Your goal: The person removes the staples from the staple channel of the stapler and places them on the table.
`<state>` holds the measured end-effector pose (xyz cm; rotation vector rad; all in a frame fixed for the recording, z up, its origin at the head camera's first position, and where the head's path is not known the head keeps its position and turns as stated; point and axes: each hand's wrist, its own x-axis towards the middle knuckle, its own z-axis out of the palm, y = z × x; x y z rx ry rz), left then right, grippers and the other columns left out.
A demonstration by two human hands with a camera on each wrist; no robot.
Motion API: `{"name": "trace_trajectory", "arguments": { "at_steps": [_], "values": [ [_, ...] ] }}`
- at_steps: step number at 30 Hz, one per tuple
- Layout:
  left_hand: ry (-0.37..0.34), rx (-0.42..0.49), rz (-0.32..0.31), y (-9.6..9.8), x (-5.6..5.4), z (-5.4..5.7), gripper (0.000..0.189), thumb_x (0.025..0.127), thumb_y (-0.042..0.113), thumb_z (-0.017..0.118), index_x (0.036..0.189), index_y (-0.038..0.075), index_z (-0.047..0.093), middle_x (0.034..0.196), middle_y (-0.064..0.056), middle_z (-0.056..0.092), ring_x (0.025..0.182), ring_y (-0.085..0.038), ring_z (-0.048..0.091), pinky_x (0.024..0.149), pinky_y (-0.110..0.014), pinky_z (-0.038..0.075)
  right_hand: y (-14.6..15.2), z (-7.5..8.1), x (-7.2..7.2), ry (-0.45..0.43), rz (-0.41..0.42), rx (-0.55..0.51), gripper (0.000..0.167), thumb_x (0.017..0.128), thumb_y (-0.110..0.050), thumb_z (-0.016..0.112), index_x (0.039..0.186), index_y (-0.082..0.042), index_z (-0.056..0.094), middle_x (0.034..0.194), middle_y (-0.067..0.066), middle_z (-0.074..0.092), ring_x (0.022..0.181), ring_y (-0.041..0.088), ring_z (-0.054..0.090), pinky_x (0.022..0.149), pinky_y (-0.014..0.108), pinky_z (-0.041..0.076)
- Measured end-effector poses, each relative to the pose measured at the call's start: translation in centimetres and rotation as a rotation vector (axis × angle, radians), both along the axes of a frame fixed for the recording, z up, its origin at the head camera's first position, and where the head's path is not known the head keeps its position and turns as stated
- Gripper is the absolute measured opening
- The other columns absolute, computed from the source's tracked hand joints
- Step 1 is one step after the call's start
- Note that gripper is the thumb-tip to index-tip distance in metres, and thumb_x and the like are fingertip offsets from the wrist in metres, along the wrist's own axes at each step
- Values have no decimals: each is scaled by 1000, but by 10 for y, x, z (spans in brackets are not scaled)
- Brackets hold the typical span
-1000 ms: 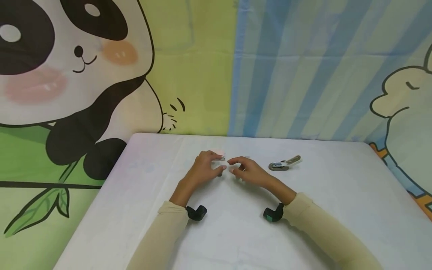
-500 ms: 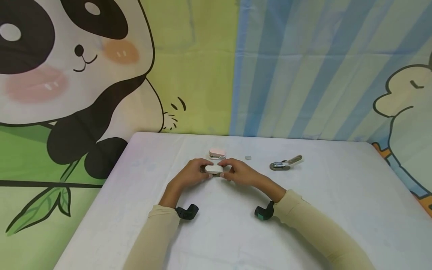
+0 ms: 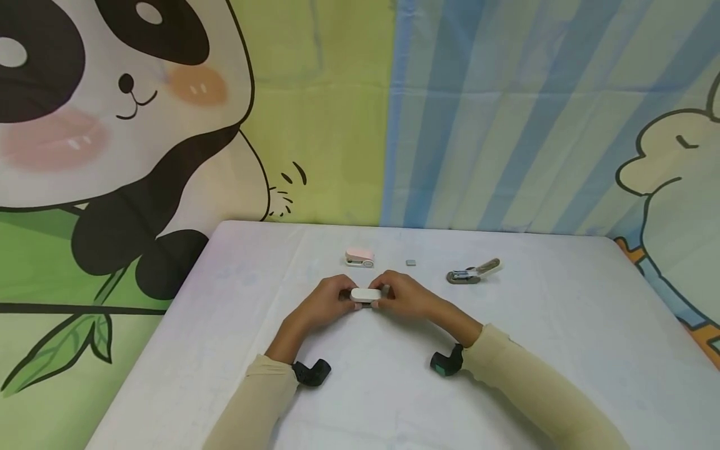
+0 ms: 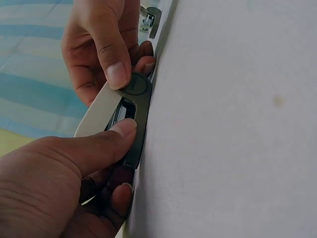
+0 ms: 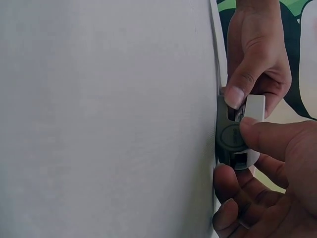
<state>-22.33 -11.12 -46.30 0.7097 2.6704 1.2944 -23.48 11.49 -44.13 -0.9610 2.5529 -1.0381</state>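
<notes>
Both hands hold a small stapler with a white top arm and a dark grey-green base, low over the table. In the left wrist view, its white arm stands partly raised from the base, and a strip of metal shows between them. My left hand grips the front end, thumb on the base's side. Around the round hinge at the other end, my right hand pinches the stapler; its thumb lies by the white arm. The far side is hidden by fingers.
Behind the hands sits a pink stapler. A small grey block that looks like staples lies to its right. Farther right, a grey-brown stapler lies spread open. A printed cloth hangs behind the white table.
The hands were apart by the pink stapler; they have come together on the white-topped stapler. Since half a second ago, hands and stapler have shifted slightly toward the person.
</notes>
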Motion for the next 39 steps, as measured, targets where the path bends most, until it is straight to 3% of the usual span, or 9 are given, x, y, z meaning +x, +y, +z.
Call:
{"name": "trace_trajectory", "arguments": {
  "at_steps": [7, 16, 20, 26, 33, 39],
  "values": [
    [11, -17, -77, 3, 7, -1, 15, 80, 3, 77, 90, 12, 70, 90, 6, 61, 84, -11, 55, 78, -32, 46, 8, 1, 13, 30, 14, 27, 24, 88, -14, 73, 110, -11, 64, 102, -2, 58, 61, 9, 47, 57, 26, 42],
    [23, -122, -214, 19, 38, 6, 12, 84, 8, 75, 94, 12, 68, 90, 9, 57, 83, -10, 51, 76, -28, 44, 28, 7, 50, 70, 28, 106, 24, 87, -19, 75, 109, -18, 64, 100, -10, 57, 60, 5, 46, 56, 25, 43],
    [12, -120, -235, 23, 49, 10, 13, 85, 11, 75, 96, 13, 69, 91, 11, 57, 85, -9, 51, 77, -26, 44, 34, 11, 62, 83, 38, 101, 25, 87, -20, 75, 110, -19, 64, 101, -11, 57, 59, 4, 45, 54, 24, 42],
    [58, -85, -260, 26, 57, 15, 14, 84, 11, 76, 97, 13, 70, 92, 12, 57, 87, -8, 52, 79, -25, 45, 41, 19, 74, 86, 42, 72, 26, 88, -22, 74, 111, -20, 63, 101, -12, 56, 58, 2, 45, 53, 22, 42],
    [63, 4, -311, 30, 69, 18, 14, 85, 13, 76, 97, 16, 70, 95, 13, 58, 88, -11, 53, 78, -26, 45, 53, 27, 90, 43, 30, 58, 25, 89, -25, 73, 111, -26, 62, 100, -15, 55, 57, 3, 45, 52, 22, 42],
    [117, -91, -340, 36, 74, 16, 14, 86, 16, 76, 98, 16, 70, 94, 15, 56, 91, -7, 50, 80, -22, 43, 59, 23, 97, 32, 29, 64, 23, 88, -28, 74, 109, -28, 62, 96, -16, 56, 57, 2, 46, 52, 21, 41]
  ]
}}
